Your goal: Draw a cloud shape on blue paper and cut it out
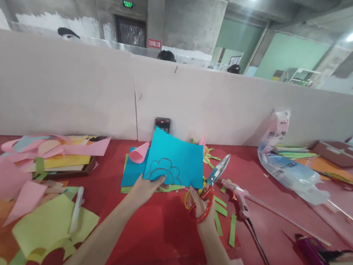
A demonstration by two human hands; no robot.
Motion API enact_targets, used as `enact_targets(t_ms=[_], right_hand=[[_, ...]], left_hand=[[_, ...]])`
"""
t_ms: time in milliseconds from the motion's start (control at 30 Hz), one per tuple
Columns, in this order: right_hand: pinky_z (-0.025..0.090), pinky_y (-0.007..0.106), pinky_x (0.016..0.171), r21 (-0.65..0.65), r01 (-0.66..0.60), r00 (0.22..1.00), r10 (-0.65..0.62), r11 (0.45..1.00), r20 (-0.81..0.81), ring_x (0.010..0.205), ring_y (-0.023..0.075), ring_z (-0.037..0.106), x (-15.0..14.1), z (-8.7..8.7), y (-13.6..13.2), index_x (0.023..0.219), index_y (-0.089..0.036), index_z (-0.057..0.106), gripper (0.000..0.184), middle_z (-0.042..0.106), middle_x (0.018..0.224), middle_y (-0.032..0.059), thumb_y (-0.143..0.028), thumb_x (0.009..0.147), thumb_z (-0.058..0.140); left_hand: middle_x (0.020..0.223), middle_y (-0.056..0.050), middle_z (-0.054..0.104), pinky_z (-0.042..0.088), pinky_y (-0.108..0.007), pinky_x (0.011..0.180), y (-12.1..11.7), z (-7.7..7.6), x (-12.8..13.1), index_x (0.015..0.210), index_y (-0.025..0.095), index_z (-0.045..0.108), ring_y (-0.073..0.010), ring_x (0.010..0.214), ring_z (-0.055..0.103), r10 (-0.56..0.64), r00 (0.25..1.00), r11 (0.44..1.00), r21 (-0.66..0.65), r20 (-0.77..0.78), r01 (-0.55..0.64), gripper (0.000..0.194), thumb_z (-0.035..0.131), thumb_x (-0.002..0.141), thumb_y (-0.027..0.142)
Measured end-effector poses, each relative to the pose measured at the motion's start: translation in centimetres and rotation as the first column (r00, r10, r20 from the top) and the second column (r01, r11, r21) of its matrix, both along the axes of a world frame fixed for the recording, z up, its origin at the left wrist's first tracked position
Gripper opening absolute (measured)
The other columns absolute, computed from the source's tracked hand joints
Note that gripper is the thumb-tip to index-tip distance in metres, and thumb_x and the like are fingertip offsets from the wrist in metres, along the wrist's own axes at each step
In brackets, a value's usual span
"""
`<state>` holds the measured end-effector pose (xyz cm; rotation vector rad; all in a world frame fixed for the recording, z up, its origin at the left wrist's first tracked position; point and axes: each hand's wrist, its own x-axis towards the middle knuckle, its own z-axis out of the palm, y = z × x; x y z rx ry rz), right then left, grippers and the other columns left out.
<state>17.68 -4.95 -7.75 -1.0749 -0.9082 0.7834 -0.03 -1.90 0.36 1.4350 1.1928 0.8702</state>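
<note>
A sheet of blue paper [177, 154] with a scalloped flower outline drawn along its lower left is held up over the red table. My left hand [148, 189] pinches its bottom edge, thumb in front. My right hand [200, 205] grips the sheet's lower right corner and has its fingers in the red handles of a pair of scissors [218, 171]. The scissor blades point up and to the right, beside the paper. Behind the sheet lie more blue paper [132, 172], a rolled pink paper piece [139, 153] and green paper partly hidden.
A pink glue gun [239, 197] with a black cord lies right of the scissors, near green paper strips [232, 230]. Coloured scraps [9, 173] and a white marker [76, 210] cover the left side. A plastic bag [292, 175], brown basket [343, 153] and purple tool [324, 264] are at right.
</note>
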Motion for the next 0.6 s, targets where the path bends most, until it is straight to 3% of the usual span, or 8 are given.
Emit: enact_targets(t_ms=[167,267,433,600], right_hand=[[0.037,0.024,0.038,-0.012,0.058,0.995,-0.057,0.998,0.076,0.030,0.0109,0.044,-0.2,0.6,-0.3,0.058,-0.021,0.044,0.033,0.045,0.034,-0.0064,-0.041,0.073,0.064],[0.037,0.024,0.037,-0.010,0.075,0.995,-0.074,0.997,0.061,0.031,0.0111,0.045,-0.3,0.8,-0.4,0.058,-0.020,0.045,0.032,0.046,0.035,-0.0062,-0.042,0.073,0.064],[0.036,0.024,0.037,0.002,0.123,0.992,-0.123,0.992,0.035,0.031,0.0113,0.045,-0.5,1.2,-0.7,0.059,-0.020,0.045,0.032,0.046,0.036,-0.0066,-0.041,0.071,0.067],[0.030,0.022,0.031,-0.057,0.057,0.994,-0.062,0.997,-0.095,0.025,0.0087,0.035,-0.8,1.2,-0.5,0.056,-0.022,0.038,0.040,0.037,0.032,-0.0091,-0.049,0.072,0.063]], left_hand=[[0.061,-0.004,0.069,0.054,-0.030,0.060,0.8,-0.6,1.6,0.066,0.017,0.060,-0.0206,0.060,0.067,0.019,0.996,0.999,0.036,0.090,-0.023,0.017,0.054,0.073,0.031],[0.068,-0.005,0.070,0.052,-0.027,0.052,1.7,-0.9,2.4,0.074,0.016,0.060,-0.0202,0.058,0.067,-0.002,0.991,0.997,0.078,0.132,-0.008,0.015,0.054,0.073,0.029],[0.059,-0.004,0.069,0.053,-0.028,0.059,1.0,-0.4,2.0,0.062,0.018,0.063,-0.0207,0.062,0.068,-0.022,1.000,1.000,0.020,-0.001,0.022,0.013,0.061,0.068,0.030],[0.076,-0.007,0.073,0.053,-0.032,0.069,1.1,-0.3,0.3,0.066,0.018,0.067,-0.0232,0.072,0.069,0.050,0.998,0.999,0.001,0.035,-0.050,0.027,0.056,0.073,0.042]])
